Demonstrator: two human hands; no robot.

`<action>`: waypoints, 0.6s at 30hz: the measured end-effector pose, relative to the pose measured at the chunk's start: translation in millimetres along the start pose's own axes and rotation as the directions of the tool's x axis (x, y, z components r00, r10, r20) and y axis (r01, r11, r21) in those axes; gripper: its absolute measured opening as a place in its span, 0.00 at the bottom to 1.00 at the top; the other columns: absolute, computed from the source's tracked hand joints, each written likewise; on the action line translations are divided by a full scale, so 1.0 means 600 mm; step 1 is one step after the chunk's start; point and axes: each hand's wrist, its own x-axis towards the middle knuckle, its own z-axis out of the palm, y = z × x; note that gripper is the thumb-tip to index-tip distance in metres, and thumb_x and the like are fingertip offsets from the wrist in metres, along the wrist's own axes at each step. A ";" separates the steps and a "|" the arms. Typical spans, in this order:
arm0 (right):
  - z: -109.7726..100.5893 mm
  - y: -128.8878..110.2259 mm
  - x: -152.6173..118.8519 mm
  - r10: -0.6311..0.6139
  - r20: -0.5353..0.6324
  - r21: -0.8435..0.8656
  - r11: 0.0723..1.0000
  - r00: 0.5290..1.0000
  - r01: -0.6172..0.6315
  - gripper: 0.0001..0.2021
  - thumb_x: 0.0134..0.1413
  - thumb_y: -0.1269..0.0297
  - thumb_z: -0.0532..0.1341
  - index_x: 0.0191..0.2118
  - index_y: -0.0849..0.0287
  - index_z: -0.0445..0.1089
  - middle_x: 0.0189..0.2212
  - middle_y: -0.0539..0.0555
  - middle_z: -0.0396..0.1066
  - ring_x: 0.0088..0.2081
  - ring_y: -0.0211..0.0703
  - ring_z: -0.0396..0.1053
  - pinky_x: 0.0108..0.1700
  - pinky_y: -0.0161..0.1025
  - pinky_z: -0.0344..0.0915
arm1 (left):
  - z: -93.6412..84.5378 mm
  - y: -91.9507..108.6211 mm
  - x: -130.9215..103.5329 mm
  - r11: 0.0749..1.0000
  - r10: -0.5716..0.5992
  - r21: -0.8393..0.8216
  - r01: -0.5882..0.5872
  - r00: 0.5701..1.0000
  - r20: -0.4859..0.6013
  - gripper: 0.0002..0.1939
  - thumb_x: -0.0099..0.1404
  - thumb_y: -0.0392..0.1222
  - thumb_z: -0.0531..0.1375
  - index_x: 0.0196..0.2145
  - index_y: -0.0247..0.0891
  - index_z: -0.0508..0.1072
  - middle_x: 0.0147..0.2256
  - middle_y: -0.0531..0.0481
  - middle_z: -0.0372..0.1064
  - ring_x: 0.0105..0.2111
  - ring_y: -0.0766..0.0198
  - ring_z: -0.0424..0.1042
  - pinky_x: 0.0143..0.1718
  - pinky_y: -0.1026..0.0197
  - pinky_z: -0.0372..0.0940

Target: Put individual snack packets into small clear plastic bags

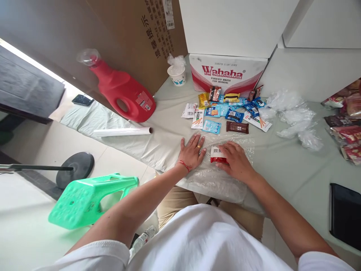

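Observation:
My left hand (pixel 192 151) lies flat with its fingers spread at the left edge of a see-through plastic sheet (pixel 225 180). On that sheet sits a small red and white snack packet (pixel 217 153) with a barcode. Fingers of my right hand (pixel 236 157) are curled over the packet's right side and cover part of it. Just beyond my hands lie several wrapped snacks: a brown bar (pixel 237 127), a light blue packet (pixel 212 127), a dark blue packet (pixel 234 115) and a white packet with stick pictures (pixel 198 118).
A Wahaha water carton (pixel 227 73) stands behind the snacks. Crumpled plastic bags (pixel 296 116) and a black phone-like device (pixel 345 214) are to the right. Leftward are a red jug (pixel 126 92), a paper cup (pixel 177 77), a white tube (pixel 122 131) and a green stool (pixel 81 199).

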 end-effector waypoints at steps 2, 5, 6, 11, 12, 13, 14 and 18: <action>0.006 -0.004 0.000 0.035 0.019 -0.033 0.999 0.999 -0.034 0.27 0.65 0.53 0.62 0.66 0.59 0.66 0.59 0.64 0.68 0.64 0.63 0.58 0.66 0.62 0.56 | 0.000 0.000 0.000 1.000 -0.004 -0.009 0.004 1.000 0.002 0.32 0.78 0.53 0.40 0.75 0.46 0.50 0.75 0.45 0.45 0.75 0.49 0.46 0.72 0.27 0.36; 0.005 -0.010 0.002 0.077 0.005 -0.039 0.996 0.997 -0.077 0.24 0.64 0.55 0.62 0.63 0.59 0.69 0.55 0.65 0.70 0.60 0.64 0.61 0.65 0.63 0.58 | 0.001 -0.001 0.000 1.000 -0.005 -0.027 0.005 1.000 -0.003 0.31 0.78 0.51 0.41 0.75 0.48 0.50 0.75 0.47 0.45 0.75 0.51 0.46 0.72 0.28 0.35; 0.002 -0.013 0.002 0.092 -0.023 -0.027 0.995 0.995 -0.093 0.24 0.64 0.55 0.62 0.63 0.58 0.69 0.54 0.65 0.70 0.60 0.64 0.61 0.64 0.64 0.58 | 0.001 -0.002 0.000 0.999 -0.004 -0.032 0.003 1.000 -0.007 0.30 0.78 0.50 0.41 0.75 0.48 0.50 0.75 0.47 0.45 0.75 0.52 0.46 0.72 0.28 0.35; -0.003 -0.044 -0.009 0.175 -0.183 0.122 0.981 0.968 -0.154 0.28 0.66 0.51 0.60 0.67 0.52 0.64 0.57 0.64 0.68 0.62 0.64 0.61 0.63 0.64 0.62 | 0.000 -0.004 -0.001 0.998 0.007 -0.069 -0.008 1.000 -0.010 0.31 0.78 0.47 0.40 0.75 0.46 0.50 0.75 0.46 0.45 0.75 0.51 0.47 0.71 0.26 0.35; 0.003 -0.050 -0.011 0.173 -0.180 0.137 0.979 0.968 -0.149 0.28 0.66 0.50 0.61 0.68 0.52 0.63 0.57 0.64 0.68 0.63 0.63 0.61 0.63 0.64 0.62 | 0.000 -0.005 -0.001 0.997 0.009 -0.075 -0.010 1.000 -0.010 0.31 0.78 0.47 0.40 0.75 0.45 0.50 0.75 0.46 0.45 0.75 0.51 0.47 0.71 0.26 0.35; 0.010 -0.055 -0.014 0.166 -0.165 0.135 0.980 0.972 -0.145 0.28 0.66 0.50 0.61 0.67 0.52 0.63 0.57 0.63 0.68 0.63 0.63 0.61 0.64 0.64 0.62 | 0.000 -0.005 -0.001 0.997 0.009 -0.079 -0.010 1.000 -0.012 0.30 0.78 0.46 0.40 0.75 0.45 0.50 0.75 0.46 0.45 0.75 0.51 0.47 0.71 0.26 0.34; 0.019 -0.057 -0.016 0.157 -0.142 0.120 0.983 0.977 -0.141 0.27 0.66 0.50 0.61 0.67 0.52 0.64 0.56 0.63 0.68 0.63 0.63 0.61 0.65 0.65 0.60 | -0.001 -0.005 -0.001 0.997 0.009 -0.083 -0.010 1.000 -0.013 0.30 0.78 0.46 0.40 0.75 0.45 0.50 0.75 0.46 0.45 0.75 0.51 0.47 0.72 0.26 0.34; 0.048 -0.054 -0.022 0.143 -0.063 0.039 0.989 0.988 -0.141 0.27 0.67 0.51 0.60 0.67 0.54 0.65 0.55 0.63 0.68 0.62 0.63 0.62 0.68 0.69 0.53 | -0.002 -0.005 -0.002 0.996 0.005 -0.088 -0.007 1.000 -0.016 0.31 0.78 0.46 0.41 0.75 0.46 0.51 0.75 0.45 0.45 0.75 0.51 0.46 0.72 0.27 0.35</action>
